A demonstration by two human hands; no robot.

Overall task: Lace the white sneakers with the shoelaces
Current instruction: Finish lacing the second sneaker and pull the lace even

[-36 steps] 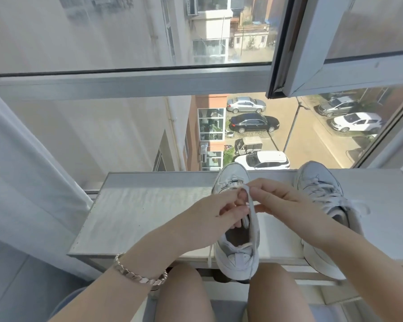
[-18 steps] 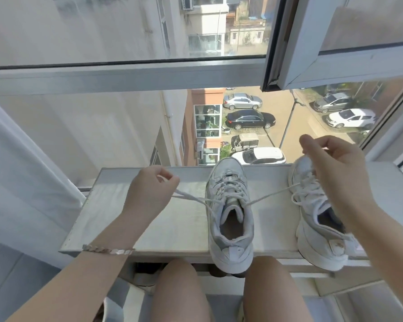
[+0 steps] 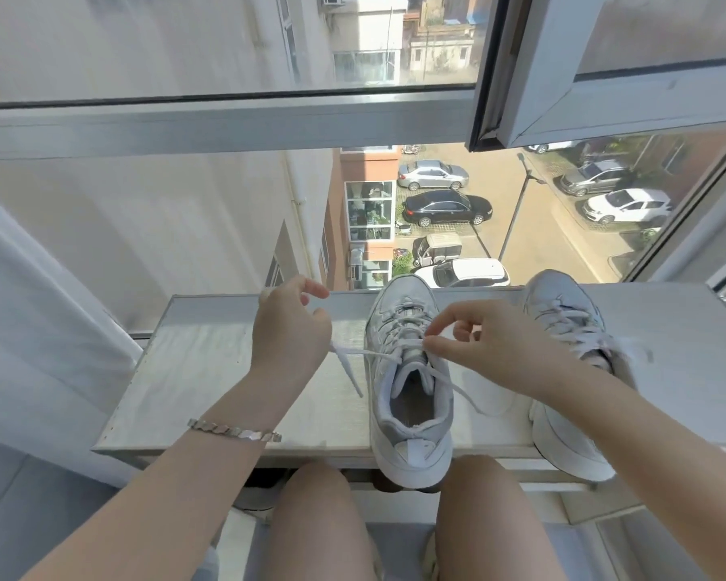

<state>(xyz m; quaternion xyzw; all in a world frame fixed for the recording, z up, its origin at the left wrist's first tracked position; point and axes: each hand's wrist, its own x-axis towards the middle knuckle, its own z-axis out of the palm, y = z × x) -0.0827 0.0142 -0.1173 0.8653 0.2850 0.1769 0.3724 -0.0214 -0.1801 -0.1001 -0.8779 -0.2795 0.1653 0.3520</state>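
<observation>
Two white sneakers stand on a pale window ledge (image 3: 210, 371), toes toward the glass. The middle sneaker (image 3: 409, 379) has a white shoelace (image 3: 374, 355) threaded through its eyelets. My left hand (image 3: 290, 329) is left of this shoe, closed on one lace end, which stretches to the shoe and dangles below my hand. My right hand (image 3: 491, 345) pinches the lace at the top eyelets near the tongue; the other lace end (image 3: 466, 392) trails loose to the right. The second sneaker (image 3: 571, 329), laced, stands at the right, partly hidden by my right forearm.
The ledge's near edge sits just above my bare knees (image 3: 315, 513), and the middle shoe's heel overhangs it. A window pane (image 3: 227, 211) closes the far side, with an open sash (image 3: 562, 69) above right. A white curtain (image 3: 26, 329) hangs at the left.
My right hand has come down from up high at the right onto the shoe's top eyelets. My left hand has moved in closer to the shoe, and the lace ends have slackened.
</observation>
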